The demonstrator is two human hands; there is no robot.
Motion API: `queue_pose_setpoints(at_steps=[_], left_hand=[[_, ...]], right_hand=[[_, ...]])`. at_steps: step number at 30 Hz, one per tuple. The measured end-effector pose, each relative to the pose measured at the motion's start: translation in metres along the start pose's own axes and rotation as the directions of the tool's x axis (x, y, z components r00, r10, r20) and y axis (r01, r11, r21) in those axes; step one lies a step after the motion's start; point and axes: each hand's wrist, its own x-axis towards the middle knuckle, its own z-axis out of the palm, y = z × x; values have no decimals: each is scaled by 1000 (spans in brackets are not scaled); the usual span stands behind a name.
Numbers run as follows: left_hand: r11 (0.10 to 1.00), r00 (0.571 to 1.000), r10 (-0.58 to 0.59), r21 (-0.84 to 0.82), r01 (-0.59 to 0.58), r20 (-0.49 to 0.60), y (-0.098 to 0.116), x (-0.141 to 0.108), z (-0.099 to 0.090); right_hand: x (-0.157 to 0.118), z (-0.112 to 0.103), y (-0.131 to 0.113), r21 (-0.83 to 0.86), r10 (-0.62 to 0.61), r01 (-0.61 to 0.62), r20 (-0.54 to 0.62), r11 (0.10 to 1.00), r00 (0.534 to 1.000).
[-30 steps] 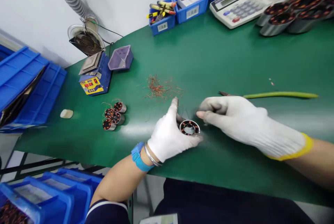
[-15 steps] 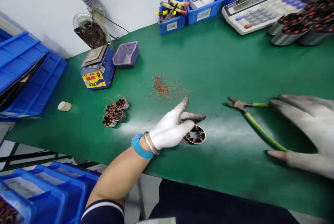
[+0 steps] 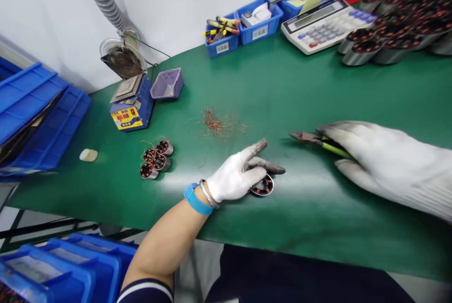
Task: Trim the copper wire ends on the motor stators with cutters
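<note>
I see the white-gloved right hand (image 3: 383, 159) has now gripped green-handled metal cutters (image 3: 306, 137), seemingly tooled up for the silvery copper-wound ring (image 3: 263, 189), which the white-gloved left hand (image 3: 233, 178) touches, grip unclear.

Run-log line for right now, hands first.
left hand: at wound ring, grip unclear | right hand: holding green-handled cutters | copper wire scraps: loose on table

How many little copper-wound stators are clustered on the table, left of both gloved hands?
4: the back stator, the front stator, and two between them, the left stator and the right stator. None appears hidden in that cluster.
</note>
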Motion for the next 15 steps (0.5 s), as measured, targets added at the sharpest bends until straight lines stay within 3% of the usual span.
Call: queue_pose_setpoints(at_steps=[5, 8, 15], left_hand=[[994, 990, -107, 11, 109, -97, 3, 2, 13], [996, 969, -93, -5, 94, -227, 4, 2, 16], [986, 854, -79, -167, -10, -514, 4, -1, 8]], right_hand=[[2, -7, -9, -47, 46, -44, 25, 998, 999], [2, -6, -11, -12, 38, -38, 20, 999, 999], [22, -15, -35, 158, -115, 104, 60, 982, 992]])
